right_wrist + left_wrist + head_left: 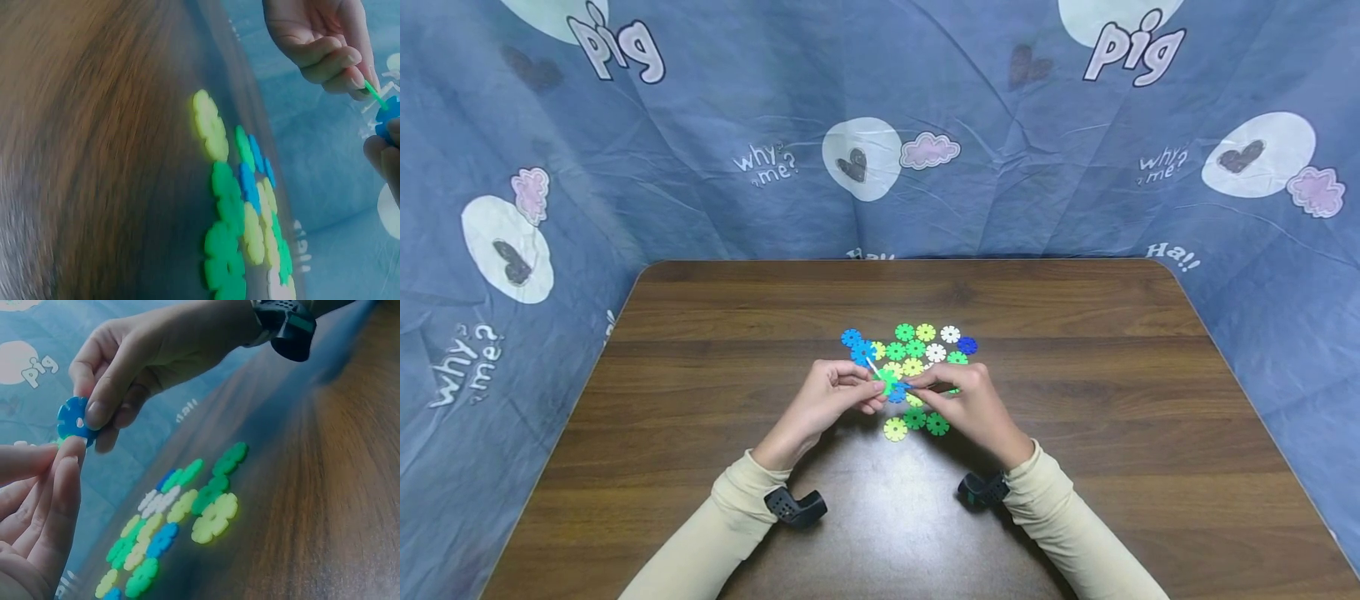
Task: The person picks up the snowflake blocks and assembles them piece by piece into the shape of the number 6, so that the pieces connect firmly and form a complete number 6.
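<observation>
My left hand [838,392] pinches a green notched plastic disc [887,381] between thumb and fingers. A white disc [872,365], seen edge-on, appears joined to that green one. Between thumb and forefinger my right hand [973,404] holds a blue notched disc [72,417], which meets the green disc at an angle. From the right wrist view, the green disc [375,94] shows as a thin edge against the blue disc [389,114]. Whether their slots are fully engaged I cannot tell. Both hands are held above the scattered discs, close together.
Several loose discs lie flat below and behind the hands: green [915,348], yellow [895,429], white [951,334] and blue [967,345]. They rest on a brown wooden table [700,400]. A blue printed cloth [700,167] hangs around its back and sides.
</observation>
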